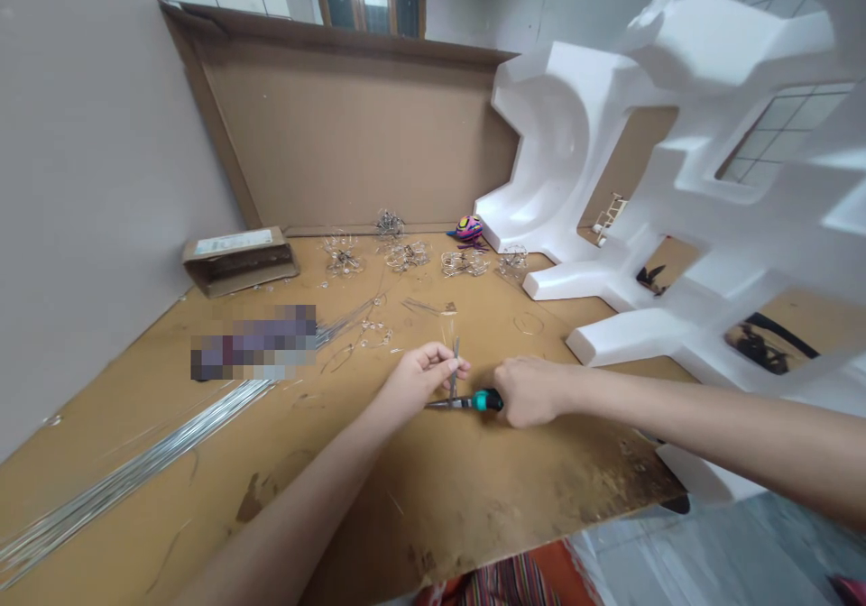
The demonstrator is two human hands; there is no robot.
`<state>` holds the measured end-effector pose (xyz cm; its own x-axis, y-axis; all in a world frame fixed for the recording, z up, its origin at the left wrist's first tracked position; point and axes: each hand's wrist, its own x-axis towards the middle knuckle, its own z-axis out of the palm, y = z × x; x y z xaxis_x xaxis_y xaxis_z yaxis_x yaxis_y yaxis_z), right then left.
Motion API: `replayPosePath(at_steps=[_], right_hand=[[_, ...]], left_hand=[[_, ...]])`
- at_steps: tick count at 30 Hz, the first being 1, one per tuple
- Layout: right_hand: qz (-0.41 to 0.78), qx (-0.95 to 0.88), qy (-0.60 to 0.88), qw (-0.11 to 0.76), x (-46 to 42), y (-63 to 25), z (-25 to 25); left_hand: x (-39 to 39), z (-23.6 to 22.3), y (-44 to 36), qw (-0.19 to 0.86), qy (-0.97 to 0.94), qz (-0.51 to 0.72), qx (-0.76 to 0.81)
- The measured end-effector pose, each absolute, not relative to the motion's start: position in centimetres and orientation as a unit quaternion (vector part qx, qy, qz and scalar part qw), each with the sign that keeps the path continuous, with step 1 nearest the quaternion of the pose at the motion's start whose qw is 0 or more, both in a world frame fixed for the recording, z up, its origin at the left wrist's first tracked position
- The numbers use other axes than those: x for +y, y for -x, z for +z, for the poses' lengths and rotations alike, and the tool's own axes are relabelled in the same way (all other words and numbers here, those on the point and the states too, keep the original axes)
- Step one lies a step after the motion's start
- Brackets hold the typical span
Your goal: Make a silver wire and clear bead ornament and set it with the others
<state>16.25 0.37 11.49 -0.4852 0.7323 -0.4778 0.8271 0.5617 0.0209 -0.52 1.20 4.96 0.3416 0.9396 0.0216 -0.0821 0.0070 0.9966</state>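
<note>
My left hand (426, 371) pinches a small bunch of thin metal wires (456, 350) that stands nearly upright between thumb and fingers. My right hand (531, 391) is closed around the black and teal handles of a pair of pliers (482, 399). The pliers' jaws point left and lie across the lower end of the wires, just below my left fingers. Whether the jaws grip the wires I cannot tell. Beyond my hands lie a few loose short wires (423, 306) and a thin wire ring (529, 322).
Long straight wires (169, 448) lie at the left, partly under a blurred patch. Several bent-wire pieces (408, 256) stand along the back, near a colourful ball-like object (469, 228). An open cardboard box (244, 259) sits back left. White foam packaging (609, 272) rises at the right.
</note>
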Motion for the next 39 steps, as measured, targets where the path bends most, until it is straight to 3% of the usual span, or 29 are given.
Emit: replayPosePath(at_steps=[5, 9, 17, 23, 26, 28, 32, 39], right_hand=[[-0.096, 0.854, -0.465, 0.214, 0.5, -16.8, 11.7], [-0.070, 0.860, -0.489, 0.125, 1.4, -18.5, 9.9], [0.024, 0.823, -0.567, 0.022, 3.2, -19.4, 5.6], [0.013, 0.829, -0.556, -0.052, 4.1, -19.2, 5.6], [-0.107, 0.822, -0.541, -0.140, 4.2, -19.0, 7.1], [-0.273, 0.797, -0.507, -0.181, 4.0, -18.4, 8.0], [-0.560, 0.692, -0.419, -0.177, 3.4, -16.6, 7.7], [-0.667, 0.597, -0.365, -0.255, 3.4, -15.4, 5.2]], left_hand=[[2.0, 4.3, 1.0, 0.588, -0.499, 0.492, 0.403], [2.6, 4.4, 1.9, 0.620, -0.435, 0.539, 0.369], [2.3, 4.1, 1.6, 0.664, -0.427, 0.515, 0.333], [2.2, 3.9, 1.5, 0.643, -0.461, 0.507, 0.343], [2.1, 3.9, 1.4, 0.614, -0.492, 0.507, 0.351], [2.1, 4.0, 1.3, 0.604, -0.508, 0.507, 0.348], [1.9, 4.3, 1.2, 0.616, -0.511, 0.498, 0.335], [1.3, 4.9, 0.7, 0.633, -0.515, 0.470, 0.337]])
